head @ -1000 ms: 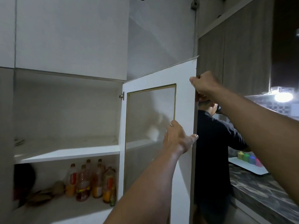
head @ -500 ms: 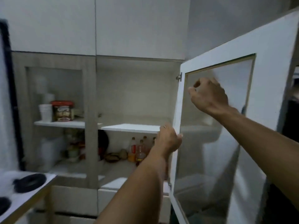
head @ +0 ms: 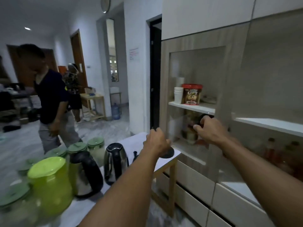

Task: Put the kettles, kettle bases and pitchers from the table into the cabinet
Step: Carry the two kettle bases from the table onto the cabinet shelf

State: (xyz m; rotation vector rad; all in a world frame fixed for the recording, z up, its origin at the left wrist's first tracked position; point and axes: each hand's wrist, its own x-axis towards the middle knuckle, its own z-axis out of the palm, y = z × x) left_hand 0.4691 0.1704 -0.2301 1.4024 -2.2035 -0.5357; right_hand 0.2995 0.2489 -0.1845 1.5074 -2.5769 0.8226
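Two steel kettles with black handles (head: 86,174) (head: 115,161) stand on the white table (head: 164,166) at lower left. Around them are a lime green pitcher (head: 50,182) and clear pitchers with green lids (head: 95,145) (head: 77,148). A black kettle base (head: 169,154) lies at the table's far end. My left hand (head: 155,143) hovers right over it with curled fingers, hiding most of it; whether they touch is unclear. My right hand (head: 208,130), also curled and holding nothing, is in front of the cabinet's glass door (head: 196,71). The open cabinet shelf (head: 270,125) is at right.
Behind the glass are white cups (head: 178,95), a red-lidded tub (head: 191,94) and a dark round pan (head: 203,117). Bottles (head: 272,149) stand under the open shelf. White drawers (head: 195,182) sit below. A person in a dark shirt (head: 52,102) stands past the table.
My view has swung left from the open cabinet to the table. Both hands have left the cabinet door and dropped lower, the left one over the kettle base.
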